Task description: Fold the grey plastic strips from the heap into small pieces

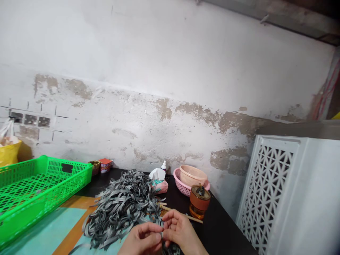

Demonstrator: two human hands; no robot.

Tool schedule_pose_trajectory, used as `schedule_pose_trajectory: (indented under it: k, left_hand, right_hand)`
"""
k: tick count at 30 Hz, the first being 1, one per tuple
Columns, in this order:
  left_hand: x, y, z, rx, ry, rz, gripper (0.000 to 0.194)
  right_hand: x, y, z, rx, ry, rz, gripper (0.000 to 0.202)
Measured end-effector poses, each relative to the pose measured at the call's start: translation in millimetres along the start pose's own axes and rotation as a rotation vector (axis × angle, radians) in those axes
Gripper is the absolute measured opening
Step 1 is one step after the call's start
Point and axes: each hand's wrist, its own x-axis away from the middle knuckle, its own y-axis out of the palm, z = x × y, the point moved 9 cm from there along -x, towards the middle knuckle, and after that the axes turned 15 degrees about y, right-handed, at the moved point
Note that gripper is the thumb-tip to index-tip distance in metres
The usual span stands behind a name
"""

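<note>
Both of my hands are close together at the bottom centre, in front of a large heap of grey strips (124,205). My left hand (145,238) has its thumb and index finger pinched together, and my right hand (176,228) has its fingers curled with the tips meeting beside the left ones. Whatever lies between the fingertips is too small to make out. More dark strips (171,248) show just below my hands.
A green plastic crate (66,184) stands at the left. Behind the heap are a tissue pack (159,186) and a white-capped bottle (163,165). Pink baskets (183,187), an amber jar (199,203) and a wooden stick (195,219) lie right. A white lattice panel (265,191) stands far right.
</note>
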Motion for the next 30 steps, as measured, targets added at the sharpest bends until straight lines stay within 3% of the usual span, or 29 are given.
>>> schedule_pose_trajectory:
  k: [4, 8, 14, 19, 25, 30]
  left_hand:
    - [-1.8, -4.5, 1.6, 0.015, 0.012, 0.021, 0.019]
    - [-1.7, 0.3, 2.9, 0.056, 0.013, -0.03, 0.016]
    - [-2.9, -1.4, -8.8, 0.073, -0.051, -0.07, 0.02]
    - [0.1, -3.8, -17.5, 0.041, -0.118, -0.075, 0.023]
    - [2.2, 2.8, -18.6, 0.0, -0.104, -0.115, 0.025]
    - [1.1, 6.8, -16.5, -0.009, -0.042, -0.152, 0.024]
  right_hand:
    - [9.6, 2.5, -5.5, 0.122, 0.048, -0.072, 0.037]
    - [19.6, 1.9, -14.4, 0.209, 0.035, -0.132, 0.026]
    - [25.3, 9.1, -21.5, 0.184, -0.009, -0.182, 0.014]
    - [27.8, 15.7, -15.0, 0.15, 0.087, -0.261, 0.017]
    - [27.4, 8.7, -3.8, 0.203, 0.225, -0.19, 0.022]
    - [22.7, 5.4, 2.2, 0.148, 0.252, -0.144, 0.024]
